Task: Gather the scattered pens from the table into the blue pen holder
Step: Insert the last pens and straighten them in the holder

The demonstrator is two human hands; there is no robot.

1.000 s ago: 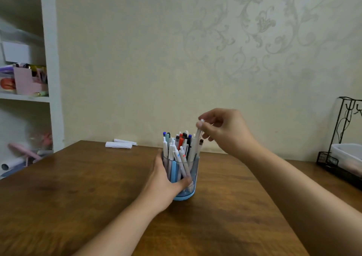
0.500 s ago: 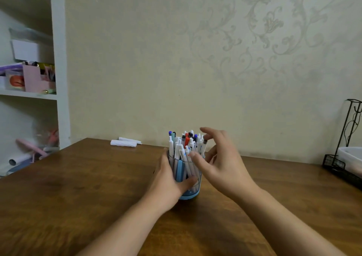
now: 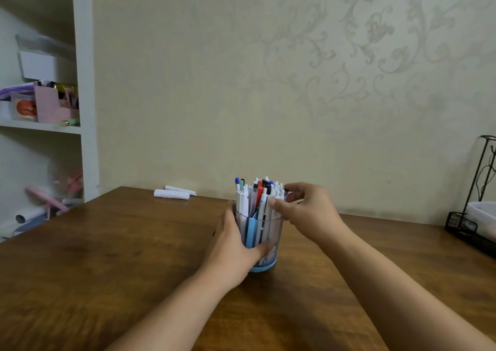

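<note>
The translucent blue pen holder (image 3: 264, 232) stands upright on the brown wooden table (image 3: 107, 256), near its middle. Several pens (image 3: 255, 192) stand packed in it, mostly white, with one red and some blue or black caps. My left hand (image 3: 230, 248) grips the holder from the left, its thumb across the lower front. At the holder's upper right, my right hand (image 3: 308, 211) has its thumb in front of the pen tops and its fingers curled behind them. No loose pen shows on the table.
Two white rolled pieces (image 3: 171, 193) lie at the table's far edge by the wall. A black wire rack (image 3: 472, 224) with a white tub stands at the right edge. A white shelf unit (image 3: 83, 109) with clutter stands left of the table.
My right hand let a white pen down into the holder, dropped beside it, then rose again so its thumb and fingers close round the pen tops. The left hand kept its grip.
</note>
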